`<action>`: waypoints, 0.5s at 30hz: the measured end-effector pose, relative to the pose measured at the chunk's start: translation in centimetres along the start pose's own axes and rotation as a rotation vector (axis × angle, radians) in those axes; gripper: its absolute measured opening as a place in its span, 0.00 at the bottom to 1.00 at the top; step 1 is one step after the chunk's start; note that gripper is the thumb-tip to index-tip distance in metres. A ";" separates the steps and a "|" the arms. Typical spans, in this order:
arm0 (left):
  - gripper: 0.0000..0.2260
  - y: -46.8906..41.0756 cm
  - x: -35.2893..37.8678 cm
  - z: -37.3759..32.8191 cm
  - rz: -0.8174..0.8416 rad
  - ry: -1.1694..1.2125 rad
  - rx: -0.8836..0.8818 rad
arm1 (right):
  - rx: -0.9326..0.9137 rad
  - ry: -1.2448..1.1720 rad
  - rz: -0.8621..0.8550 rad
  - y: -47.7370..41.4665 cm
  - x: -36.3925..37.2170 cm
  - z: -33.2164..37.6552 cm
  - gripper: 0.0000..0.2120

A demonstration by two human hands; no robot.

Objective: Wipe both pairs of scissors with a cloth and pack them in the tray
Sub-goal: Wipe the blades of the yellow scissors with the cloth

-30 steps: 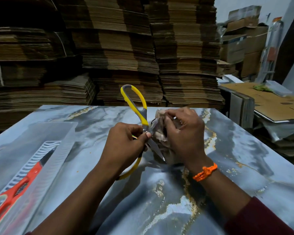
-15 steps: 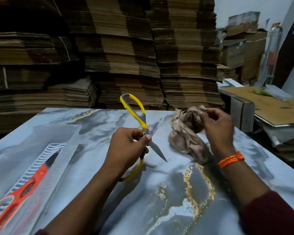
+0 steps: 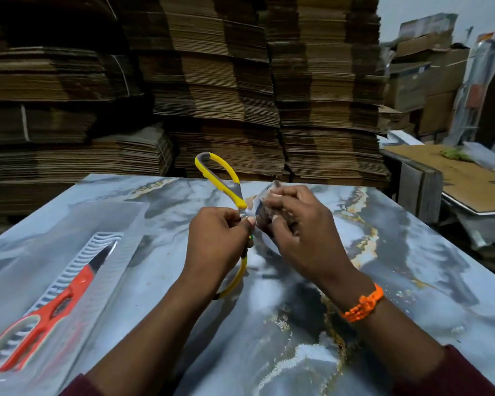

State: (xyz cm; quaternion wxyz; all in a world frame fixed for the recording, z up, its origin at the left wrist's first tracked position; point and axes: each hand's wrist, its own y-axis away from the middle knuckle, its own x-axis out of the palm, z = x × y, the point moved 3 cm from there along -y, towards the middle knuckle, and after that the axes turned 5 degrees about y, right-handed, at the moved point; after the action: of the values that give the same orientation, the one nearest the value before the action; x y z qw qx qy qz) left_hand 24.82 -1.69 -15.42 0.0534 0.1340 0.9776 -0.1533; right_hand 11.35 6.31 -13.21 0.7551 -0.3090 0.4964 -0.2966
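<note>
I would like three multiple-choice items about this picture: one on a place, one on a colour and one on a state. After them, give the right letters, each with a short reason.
1. Where do the orange scissors lie?
A. in the clear tray at the left
B. on the floor
C. on a cardboard box

2. What colour are the handles of the held scissors in the left hand?
A. green
B. yellow
C. black

3. What is the right hand doing?
A. lying open and holding nothing
B. lifting the tray
C. gripping the cloth at the blade

Answers:
1 A: the orange scissors lie in the ribbed part of the tray.
2 B: both handle loops, one above and one below the left hand, are yellow.
3 C: its fingers curl round the cloth right beside the pivot of the held scissors.
</note>
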 end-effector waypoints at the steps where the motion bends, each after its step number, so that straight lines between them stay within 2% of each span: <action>1: 0.11 0.0 -0.1 0.0 -0.008 -0.013 0.003 | -0.028 -0.016 0.003 0.3 0.2 0.5 0.16; 4: 0.11 -0.1 -0.3 0.0 -0.007 -0.057 0.028 | 0.034 -0.135 0.026 0.8 0.7 0.9 0.21; 6: 0.11 0.0 -0.2 -0.1 0.043 -0.081 0.070 | 0.099 -0.185 -0.032 0.5 0.5 -0.1 0.16; 9: 0.11 0.3 0.4 -0.4 0.123 -0.107 0.134 | 0.083 -0.146 -0.067 0.5 0.0 -1.0 0.10; 11: 0.11 0.4 0.7 -0.1 0.127 -0.078 0.127 | 0.069 -0.103 -0.075 0.5 -0.1 -1.1 0.08; 15: 0.12 0.9 1.3 0.1 0.139 -0.029 0.077 | 0.133 0.005 -0.218 -0.8 -0.6 -2.9 0.07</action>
State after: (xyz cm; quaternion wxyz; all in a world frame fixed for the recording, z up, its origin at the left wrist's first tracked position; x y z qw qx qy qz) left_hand 23.86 -0.55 -15.97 0.0731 0.2014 0.9584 -0.1886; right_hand 8.35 5.80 -13.16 0.7360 -0.3097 0.4407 -0.4102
